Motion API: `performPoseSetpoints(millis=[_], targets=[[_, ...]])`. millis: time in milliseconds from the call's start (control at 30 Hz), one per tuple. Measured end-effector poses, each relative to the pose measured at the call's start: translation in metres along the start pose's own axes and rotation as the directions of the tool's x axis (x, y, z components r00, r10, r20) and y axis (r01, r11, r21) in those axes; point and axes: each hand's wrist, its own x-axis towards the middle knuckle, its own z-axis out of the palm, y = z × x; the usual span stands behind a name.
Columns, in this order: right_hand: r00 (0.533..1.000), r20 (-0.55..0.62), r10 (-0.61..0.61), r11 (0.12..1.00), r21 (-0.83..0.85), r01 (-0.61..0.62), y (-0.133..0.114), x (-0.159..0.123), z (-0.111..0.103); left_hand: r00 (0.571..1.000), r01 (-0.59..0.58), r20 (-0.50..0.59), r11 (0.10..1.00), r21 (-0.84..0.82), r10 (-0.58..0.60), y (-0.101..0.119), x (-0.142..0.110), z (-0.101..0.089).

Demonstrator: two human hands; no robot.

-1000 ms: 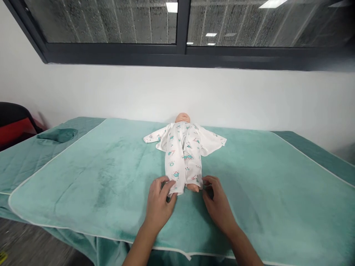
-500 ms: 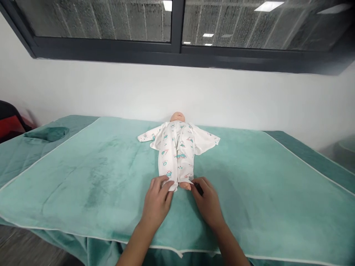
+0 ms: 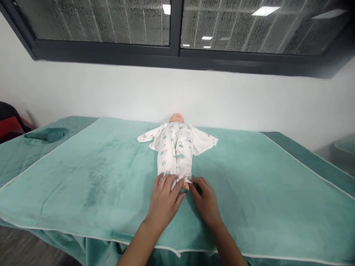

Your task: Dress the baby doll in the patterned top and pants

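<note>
A baby doll (image 3: 176, 118) lies on its back with its head toward the wall. White printed baby clothes (image 3: 179, 146) cover it, with the sleeves spread to both sides. My left hand (image 3: 165, 194) lies over the trouser-leg ends, its fingers apart and its index fingertip near the hem on the right. That hand hides most of the left leg end. At the right leg end, my right hand (image 3: 204, 197) pinches the trouser hem (image 3: 187, 180). Just below this hem a bare doll foot (image 3: 186, 186) shows. Something dark in the right hand is too unclear to name.
The doll lies on a green padded cover (image 3: 91, 177) with white edging. Behind it rises a white wall (image 3: 124, 92) under a dark-framed window (image 3: 177, 51). A folded dark green cloth (image 3: 46, 135) and a red-and-black object (image 3: 11, 125) are at the left.
My left hand has moved right from the left trouser leg toward the other leg, its fingers spreading. My right hand stays at the hem on the right.
</note>
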Motion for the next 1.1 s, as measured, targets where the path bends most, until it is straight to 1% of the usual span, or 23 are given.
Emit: performPoseSetpoints(millis=[100, 167, 200, 267, 367, 433, 533, 667, 800, 900, 1033, 1100], targets=[[1.0, -0.003, 0.014, 0.998, 0.057, -0.014, 0.002, 0.0, -0.001, 0.996, 0.036, 0.079, 0.993, 0.113, -0.045, 0.014, 0.013, 0.003], [1.0, -0.007, 0.025, 0.996, 0.086, -0.025, 0.002, 0.001, -0.001, 0.994, 0.037, 0.097, 0.99, 0.136, -0.05, 0.019, 0.018, 0.006], [0.999, -0.006, 0.034, 0.995, 0.099, -0.033, 0.001, 0.001, -0.002, 0.995, 0.032, 0.087, 0.991, 0.128, -0.043, 0.02, 0.02, 0.007], [0.999, -0.003, 0.048, 0.991, 0.126, -0.047, 0.0, 0.001, -0.002, 0.999, 0.031, 0.034, 0.996, 0.081, -0.034, 0.019, 0.02, 0.011], [0.999, 0.003, 0.043, 0.987, 0.157, -0.043, 0.001, 0.001, -0.003, 0.996, 0.066, -0.064, 0.998, -0.002, -0.066, 0.018, 0.017, 0.017], [0.999, -0.008, 0.031, 0.986, 0.163, -0.029, 0.001, 0.001, -0.003, 0.993, 0.086, -0.08, 0.996, -0.024, -0.088, 0.018, 0.015, 0.019], [0.999, -0.024, 0.023, 0.986, 0.163, -0.018, 0.002, 0.002, -0.004, 0.997, 0.075, -0.028, 0.996, -0.037, -0.076, 0.015, 0.015, 0.018], [1.0, 0.007, 0.025, 0.981, 0.193, -0.026, 0.002, 0.001, -0.005, 0.996, 0.062, 0.063, 0.992, -0.112, -0.055, 0.004, 0.015, 0.011], [0.998, 0.051, 0.035, 0.967, 0.252, -0.047, 0.003, -0.002, -0.007, 0.996, 0.049, 0.08, 0.979, -0.196, -0.033, -0.003, 0.021, 0.007], [0.997, 0.062, 0.037, 0.942, 0.332, -0.056, 0.004, -0.004, -0.011, 0.995, 0.065, 0.083, 0.969, -0.237, -0.046, 0.002, 0.029, 0.005], [0.997, 0.051, 0.05, 0.897, 0.437, -0.067, 0.007, -0.006, -0.017, 0.981, 0.176, 0.124, 0.947, -0.27, -0.147, 0.016, 0.037, 0.003], [0.999, 0.031, 0.04, 0.881, 0.47, -0.049, 0.009, -0.006, -0.019, 0.974, 0.212, 0.141, 0.923, -0.322, -0.175, 0.02, 0.037, 0.003]])
